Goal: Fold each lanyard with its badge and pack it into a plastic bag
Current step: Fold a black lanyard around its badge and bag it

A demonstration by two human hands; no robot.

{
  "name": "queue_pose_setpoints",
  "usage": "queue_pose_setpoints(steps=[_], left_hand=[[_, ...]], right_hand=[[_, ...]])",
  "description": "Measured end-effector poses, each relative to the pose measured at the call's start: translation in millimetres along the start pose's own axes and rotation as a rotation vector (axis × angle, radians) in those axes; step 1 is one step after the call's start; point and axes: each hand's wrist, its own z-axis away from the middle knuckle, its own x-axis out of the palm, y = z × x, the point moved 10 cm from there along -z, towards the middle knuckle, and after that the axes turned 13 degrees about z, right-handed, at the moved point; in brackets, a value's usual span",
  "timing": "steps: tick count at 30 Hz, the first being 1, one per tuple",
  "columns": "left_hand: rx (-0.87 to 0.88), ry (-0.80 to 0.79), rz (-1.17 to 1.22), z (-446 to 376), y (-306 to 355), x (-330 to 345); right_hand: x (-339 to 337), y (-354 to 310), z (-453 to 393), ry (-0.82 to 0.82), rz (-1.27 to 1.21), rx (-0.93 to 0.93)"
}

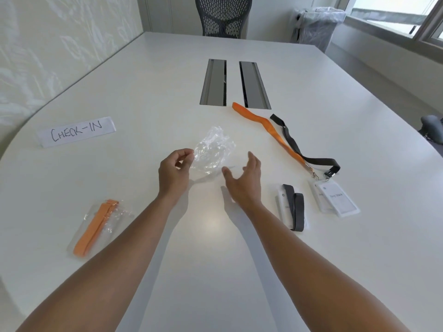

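My left hand pinches the edge of a crumpled clear plastic bag held just above the white table. My right hand hovers beside the bag with fingers spread, holding nothing. A folded dark grey lanyard on its badge lies to the right. Further right, an unfolded orange lanyard and an unfolded black lanyard stretch across the table, clipped to two overlapping badges. At the left lies a folded orange lanyard inside a clear bag.
A paper sign reading CHECK-IN lies at the far left. Two grey cable hatches are set into the table's middle. A black mesh chair stands at the far end and a lined bin by the window.
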Motion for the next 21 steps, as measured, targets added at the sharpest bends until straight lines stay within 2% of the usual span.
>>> queue_pose_setpoints(steps=[4,9,12,14,15,18,19,21], left_hand=[[0.014,-0.096,0.111,12.3,13.3,0.6],[-0.117,-0.301,0.306,39.9,19.7,17.6],[-0.14,-0.322,0.321,55.5,19.8,20.5],[-0.09,-0.261,0.259,62.7,19.1,18.1],[-0.041,-0.181,0.192,66.0,18.7,13.3],[0.122,0.185,0.05,91.6,22.2,-10.0],[0.168,0.259,0.036,103.6,22.9,-12.6],[0.202,0.28,0.009,123.8,19.6,-5.7]], right_hand=[[-24.0,-6.6,9.8,0.009,-0.094,-0.013],[-47.4,-20.3,36.5,-0.014,-0.06,-0.128],[-59.6,-19.1,55.8,0.018,-0.043,-0.196],[-58.8,-13.0,67.8,-0.004,-0.055,-0.203],[-57.3,-8.4,74.5,-0.023,-0.071,-0.195],[-52.0,9.9,94.3,-0.066,-0.154,-0.117],[-50.3,16.2,100.4,-0.073,-0.184,-0.084],[-47.4,27.2,111.3,-0.079,-0.237,-0.031]])
